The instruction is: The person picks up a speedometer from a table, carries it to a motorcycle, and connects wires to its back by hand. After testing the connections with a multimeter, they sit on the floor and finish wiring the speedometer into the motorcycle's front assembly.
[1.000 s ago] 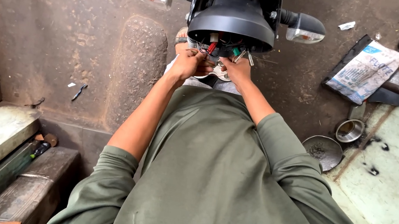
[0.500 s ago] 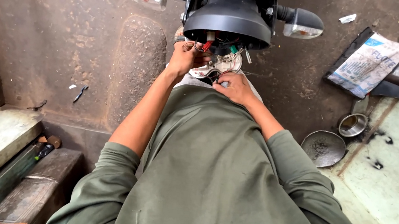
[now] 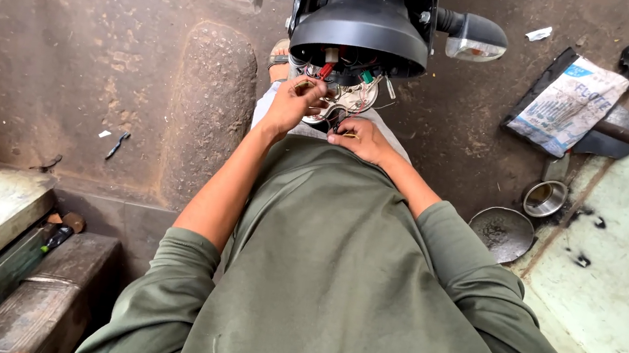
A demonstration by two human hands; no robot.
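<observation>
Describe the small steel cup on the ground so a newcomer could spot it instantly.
Start at the motorcycle's black headlamp shell, then look toward the printed sack on the dirt floor. Just below it sits the steel cup, upright and shiny, unlike the wider, flatter, grimy dish beside it.

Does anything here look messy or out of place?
Yes. A tangle of loose wires hangs out beneath the black headlamp housing, where the left hand and right hand work. A crumpled printed bag lies on the dirty floor.
</observation>
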